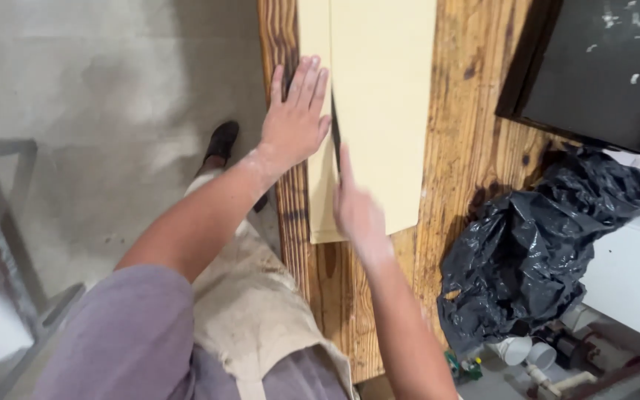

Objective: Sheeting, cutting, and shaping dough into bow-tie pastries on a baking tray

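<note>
A pale yellow board (379, 96) lies lengthwise on a dark-stained wooden workbench (468, 148). My left hand (295, 118) rests flat, fingers spread, on the board's narrow left strip near the bench edge. My right hand (357, 211) grips the handle of a thin dark saw blade (335, 133) that stands in a cut running along the board, just right of my left hand. The hand is blurred and hides the handle. White dust covers both hands.
A crumpled black plastic bag (535, 252) lies on the bench at the right. A dark flat panel (601, 67) sits at the top right. White pipe fittings (516, 348) lie below the bag. Concrete floor and a metal frame (9, 222) are at the left.
</note>
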